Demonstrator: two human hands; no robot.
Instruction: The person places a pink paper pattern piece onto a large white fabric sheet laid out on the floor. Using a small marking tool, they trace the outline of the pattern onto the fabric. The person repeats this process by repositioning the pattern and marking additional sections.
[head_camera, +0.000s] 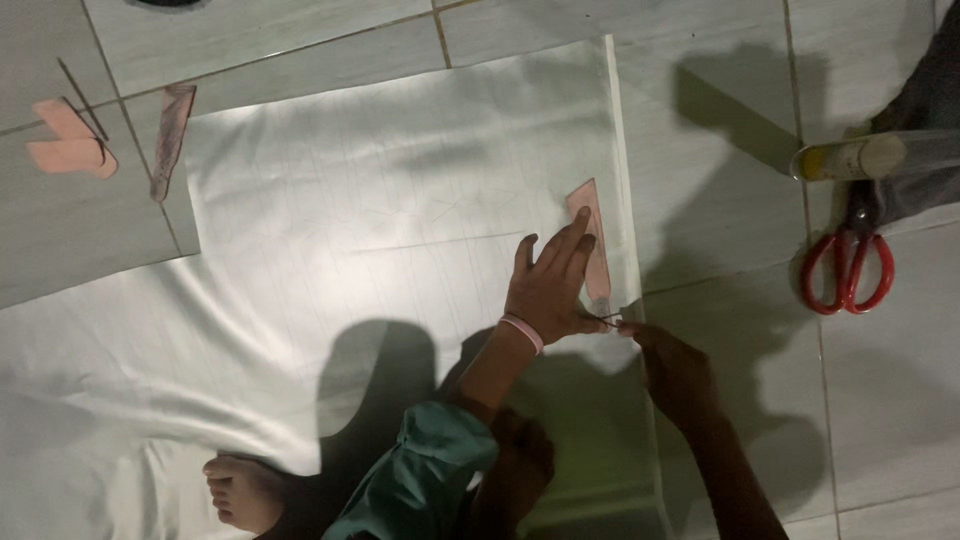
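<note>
The left hand (548, 288) lies flat with fingers spread, pressing a pink template (592, 240) onto the white cloth (350, 230) near its right edge. The right hand (672, 368) has fingers drawn together, pinching something thin at the template's lower tip, perhaps a marking tool; shadow hides it. Red scissors (846, 268) lie well apart on the tiles (900, 400).

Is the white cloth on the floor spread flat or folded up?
Spread flat: the white cloth lies open across the tiled floor, lightly wrinkled, edges visible, left hand pressing a pink template on it.
</note>
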